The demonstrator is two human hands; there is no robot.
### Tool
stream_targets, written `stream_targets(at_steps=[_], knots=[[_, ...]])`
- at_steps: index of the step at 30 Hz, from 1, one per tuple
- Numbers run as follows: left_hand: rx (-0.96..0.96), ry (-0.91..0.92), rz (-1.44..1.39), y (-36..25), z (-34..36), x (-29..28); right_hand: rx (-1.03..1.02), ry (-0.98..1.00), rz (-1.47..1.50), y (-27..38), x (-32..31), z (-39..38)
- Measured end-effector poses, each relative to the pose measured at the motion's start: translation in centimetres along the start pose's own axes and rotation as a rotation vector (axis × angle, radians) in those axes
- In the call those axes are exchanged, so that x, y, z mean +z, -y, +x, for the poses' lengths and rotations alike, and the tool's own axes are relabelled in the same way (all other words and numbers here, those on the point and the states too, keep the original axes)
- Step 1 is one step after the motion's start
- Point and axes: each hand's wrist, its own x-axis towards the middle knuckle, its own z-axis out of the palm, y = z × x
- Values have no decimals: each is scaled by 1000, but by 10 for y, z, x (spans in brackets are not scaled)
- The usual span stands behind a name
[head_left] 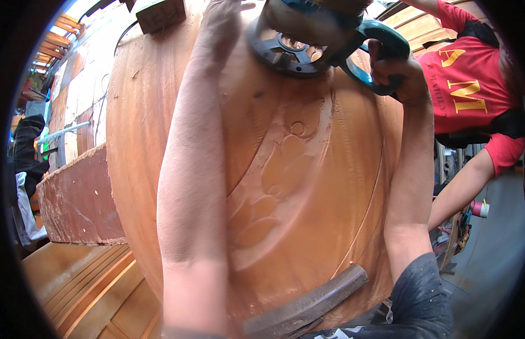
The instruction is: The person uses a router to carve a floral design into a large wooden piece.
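A router with a dark round open base and teal loop handles stands on a large wooden panel at the far side. My right hand is closed round the router's right-hand loop handle. My left hand reaches to the top edge, left of the router; its fingers are mostly cut off, so its grip is hidden. Between my forearms, the panel bears a shallow carved relief of leaf and flower shapes within a recessed band. Thin curved lines run along the panel on either side of it.
A dark curved strip lies on the panel's near edge. At the left stands a reddish-brown board, with wooden panels below it. A wooden block sits at the far left. Another person in a red shirt is at the right.
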Motion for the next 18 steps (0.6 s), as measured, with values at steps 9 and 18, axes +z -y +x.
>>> stream_targets(at_steps=[9, 18], knots=[[1, 15, 25, -2, 0, -3, 13, 5, -36, 1, -4, 3], [-2, 5, 21, -3, -1, -2, 39, -24, 28, 2, 2, 1]])
